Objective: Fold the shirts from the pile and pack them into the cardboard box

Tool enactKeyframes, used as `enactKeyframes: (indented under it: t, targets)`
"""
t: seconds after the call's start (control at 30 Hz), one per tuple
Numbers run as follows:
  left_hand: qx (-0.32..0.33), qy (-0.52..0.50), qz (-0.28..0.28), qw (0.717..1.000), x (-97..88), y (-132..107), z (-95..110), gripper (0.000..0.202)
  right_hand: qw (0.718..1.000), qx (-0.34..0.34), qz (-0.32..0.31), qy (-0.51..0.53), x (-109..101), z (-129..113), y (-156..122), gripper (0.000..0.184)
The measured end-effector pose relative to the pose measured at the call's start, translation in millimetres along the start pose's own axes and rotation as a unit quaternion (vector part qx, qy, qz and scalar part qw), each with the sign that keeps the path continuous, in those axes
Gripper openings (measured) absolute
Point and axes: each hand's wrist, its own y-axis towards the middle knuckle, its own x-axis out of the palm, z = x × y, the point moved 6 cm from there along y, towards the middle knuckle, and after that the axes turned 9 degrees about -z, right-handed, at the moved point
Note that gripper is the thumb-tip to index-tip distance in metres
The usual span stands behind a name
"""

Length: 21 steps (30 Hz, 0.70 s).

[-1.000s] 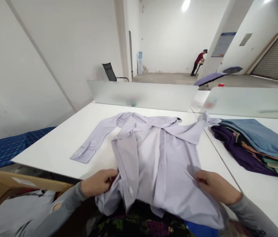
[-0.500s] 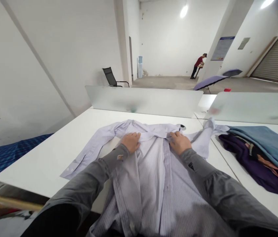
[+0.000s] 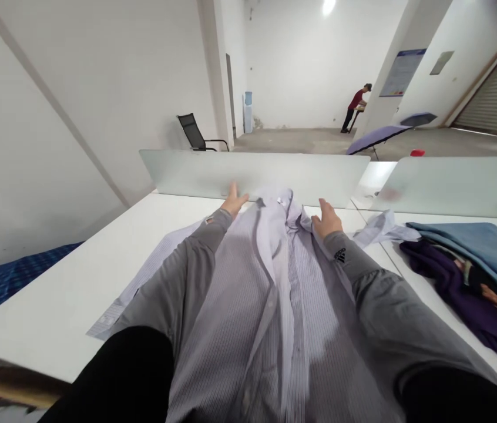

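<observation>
A light purple striped shirt lies lengthwise on the white table, its collar toward the glass divider and its lower part toward me. One sleeve stretches out to the left under my left arm, and the other reaches right toward the folded clothes. My left hand is beside the shirt's left shoulder, fingers apart and holding nothing. At the right shoulder my right hand is raised with its fingers spread, close to the cloth. The collar area looks slightly blurred. Grey sleeves cover both my forearms.
A frosted glass divider runs along the table's far edge. Folded clothes lie at the right: blue fabric above a dark purple garment. Beyond are a black chair, an open purple umbrella and a person in red.
Both hands have let go of the shirt's upper edge and moved away from me, fingers opening. The collar now stands up farther back, and the shirt front lies longer across the table.
</observation>
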Motion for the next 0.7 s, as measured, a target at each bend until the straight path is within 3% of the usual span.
enactKeyframes:
  t: [0.07,0.17,0.27,0.33,0.47,0.7]
  targets:
    - [0.007,0.034,-0.004,0.999,0.2,-19,-20,0.059,0.999,-0.036,-0.006,-0.014,9,5,-25,0.057]
    - [0.007,0.133,0.005,0.991,-7.7,-68,-62,0.055,0.993,-0.090,-0.027,-0.067,23,15,-82,0.052]
    - [0.013,0.276,-0.056,0.960,-11.9,-112,-104,0.050,0.980,-0.128,-0.071,-0.134,38,26,-139,0.058]
    - [-0.036,0.314,-0.101,0.943,-17.5,-128,-134,0.048,0.971,-0.143,-0.091,-0.170,48,30,-161,0.057]
    - [-0.136,0.303,-0.089,0.939,-42.7,-129,-170,0.047,0.965,-0.139,-0.088,-0.202,60,30,-155,0.051]
    - [-0.139,0.297,-0.041,0.944,-69.4,-117,-171,0.040,0.966,-0.122,-0.088,-0.212,77,10,-95,0.051]
